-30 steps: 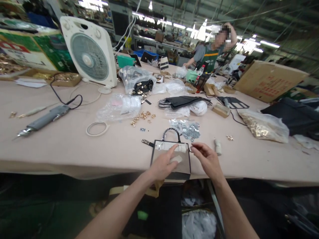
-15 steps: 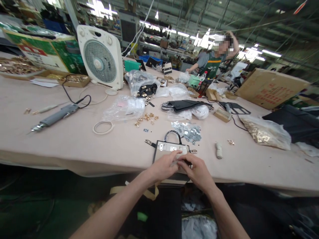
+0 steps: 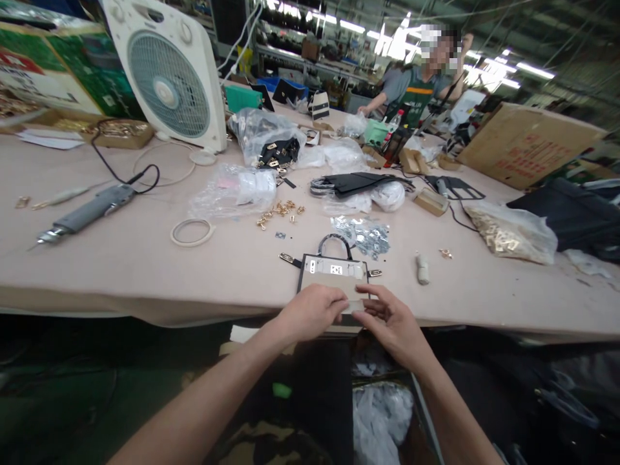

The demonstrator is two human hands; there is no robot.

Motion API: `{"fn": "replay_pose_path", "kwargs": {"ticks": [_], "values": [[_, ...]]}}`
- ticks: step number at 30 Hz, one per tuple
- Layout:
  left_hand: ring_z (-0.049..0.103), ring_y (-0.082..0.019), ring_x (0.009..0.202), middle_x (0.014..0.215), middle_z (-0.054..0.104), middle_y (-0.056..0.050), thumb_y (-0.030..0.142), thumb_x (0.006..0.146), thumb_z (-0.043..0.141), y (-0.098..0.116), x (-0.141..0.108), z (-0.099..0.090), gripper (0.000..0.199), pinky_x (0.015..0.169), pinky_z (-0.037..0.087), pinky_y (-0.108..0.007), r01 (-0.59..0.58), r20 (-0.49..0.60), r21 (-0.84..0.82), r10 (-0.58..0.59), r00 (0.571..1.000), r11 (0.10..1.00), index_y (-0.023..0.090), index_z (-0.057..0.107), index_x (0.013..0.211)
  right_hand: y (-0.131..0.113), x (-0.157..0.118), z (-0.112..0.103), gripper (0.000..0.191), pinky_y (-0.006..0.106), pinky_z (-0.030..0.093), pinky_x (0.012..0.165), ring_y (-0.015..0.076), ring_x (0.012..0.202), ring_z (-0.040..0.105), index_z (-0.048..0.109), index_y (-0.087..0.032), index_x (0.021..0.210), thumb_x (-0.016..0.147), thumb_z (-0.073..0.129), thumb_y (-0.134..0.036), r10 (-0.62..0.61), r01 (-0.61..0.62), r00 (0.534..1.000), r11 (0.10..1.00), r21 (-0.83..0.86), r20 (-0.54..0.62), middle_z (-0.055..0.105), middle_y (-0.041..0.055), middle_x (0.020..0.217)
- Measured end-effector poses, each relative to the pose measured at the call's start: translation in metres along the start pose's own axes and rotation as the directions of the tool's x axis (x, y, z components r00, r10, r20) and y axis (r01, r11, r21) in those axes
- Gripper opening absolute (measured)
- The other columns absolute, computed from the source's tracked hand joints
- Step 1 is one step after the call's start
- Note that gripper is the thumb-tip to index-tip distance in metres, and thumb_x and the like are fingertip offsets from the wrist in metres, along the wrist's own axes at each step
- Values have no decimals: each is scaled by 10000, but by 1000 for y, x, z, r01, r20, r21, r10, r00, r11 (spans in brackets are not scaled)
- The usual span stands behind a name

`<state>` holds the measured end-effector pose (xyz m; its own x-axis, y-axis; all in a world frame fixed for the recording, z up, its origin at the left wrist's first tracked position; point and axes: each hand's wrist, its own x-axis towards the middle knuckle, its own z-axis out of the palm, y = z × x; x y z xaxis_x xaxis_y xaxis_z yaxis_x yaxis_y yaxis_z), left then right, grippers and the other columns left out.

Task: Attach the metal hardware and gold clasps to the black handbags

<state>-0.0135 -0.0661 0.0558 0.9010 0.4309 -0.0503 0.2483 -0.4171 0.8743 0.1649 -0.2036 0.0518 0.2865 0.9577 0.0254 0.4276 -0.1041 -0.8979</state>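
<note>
A small handbag [image 3: 310,281] with a beige panel and dark edges lies at the table's front edge. Its dark handle [image 3: 334,237] points away from me, and straps with gold metal fittings [image 3: 289,259] stick out at both sides. Over its lower part, my left hand [image 3: 317,311] pinches a short pale strip [image 3: 353,307] that looks like tape. My right hand [image 3: 392,320] has thumb and fingers at the strip's other end, its index finger stretched out above the panel.
Behind the bag are a pile of small metal plates [image 3: 368,236] and gold fittings [image 3: 283,210]. A tape roll [image 3: 192,232], an electric screwdriver [image 3: 94,208] and a fan [image 3: 169,84] are at left. To the right are a wrapped pale cylinder [image 3: 423,268] and a bag of parts [image 3: 513,229]. A co-worker [image 3: 414,97] is across the table.
My hands have drawn slightly apart and lower on the bag, showing the pale strip between them. More of the beige panel is uncovered. The view has shifted downward.
</note>
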Motion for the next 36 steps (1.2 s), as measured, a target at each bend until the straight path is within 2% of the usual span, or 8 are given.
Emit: {"fn": "replay_pose_path", "kwargs": {"ticks": [2, 4, 6, 10, 18, 25, 31, 36], "values": [[635, -156, 733, 761, 722, -3, 298, 1029, 480, 2, 0, -1, 333, 704, 428, -244, -4, 0, 43, 4, 1000, 999, 189, 668, 777, -7, 0, -3, 421, 373, 595, 919, 237, 1093, 693, 650, -278, 1326, 928, 745, -378, -112, 108, 993, 989, -105, -29, 673, 88, 1299], [638, -163, 745, 767, 716, -7, 295, 1033, 474, 5, -1, -1, 332, 710, 433, -248, -26, -5, 90, 26, 1000, 996, 191, 659, 778, -14, 1, -4, 352, 378, 588, 913, 241, 1082, 684, 679, -274, 1283, 946, 726, -364, -194, 188, 981, 962, -196, -12, 694, 89, 1243], [642, -168, 758, 781, 714, -11, 288, 1037, 468, 6, -2, 0, 326, 716, 436, -252, -55, -17, 129, 57, 998, 990, 193, 657, 790, -19, 3, -3, 260, 370, 586, 875, 237, 1017, 690, 715, -261, 1207, 966, 701, -357, -227, 224, 974, 942, -251, 18, 726, 85, 1151], [652, -175, 774, 810, 719, -22, 262, 1047, 442, 8, -5, 0, 313, 730, 449, -261, -87, -35, 186, 95, 995, 979, 195, 661, 834, -24, 5, 2, 176, 350, 587, 808, 240, 957, 699, 753, -248, 1091, 991, 661, -359, -216, 215, 976, 944, -249, 26, 753, 81, 1036], [645, -179, 762, 798, 698, -25, 289, 1069, 412, 17, -11, -3, 345, 714, 444, -268, -64, 2, 255, 65, 998, 965, 197, 638, 825, -26, 1, 4, 146, 343, 556, 800, 225, 863, 682, 743, -239, 958, 994, 649, -345, -201, 198, 979, 945, -261, 14, 734, 59, 913], [656, -184, 790, 827, 706, -29, 303, 1075, 401, 10, -12, 3, 343, 742, 453, -274, -65, 10, 224, 64, 998, 972, 201, 641, 851, -21, -2, 5, 147, 327, 542, 785, 212, 855, 671, 728, -235, 944, 988, 660, -357, -150, 151, 988, 964, -219, 21, 716, 46, 895], [653, -186, 808, 847, 708, -29, 267, 1065, 405, 11, -14, 3, 312, 762, 452, -284, -72, 7, 233, 72, 997, 970, 202, 624, 852, -12, -5, 11, 231, 371, 574, 867, 232, 944, 692, 736, -247, 1157, 956, 713, -358, -194, 187, 981, 963, -192, -17, 747, 83, 1075], [648, -191, 784, 852, 711, -43, 292, 1070, 389, 12, -17, 3, 338, 724, 445, -280, -28, -2, 261, 29, 1000, 965, 203, 626, 847, -9, -6, 16, 120, 369, 591, 844, 239, 907, 727, 793, -279, 1032, 965, 712, -336, -215, 207, 976, 969, -133, -47, 779, 65, 967]]}}
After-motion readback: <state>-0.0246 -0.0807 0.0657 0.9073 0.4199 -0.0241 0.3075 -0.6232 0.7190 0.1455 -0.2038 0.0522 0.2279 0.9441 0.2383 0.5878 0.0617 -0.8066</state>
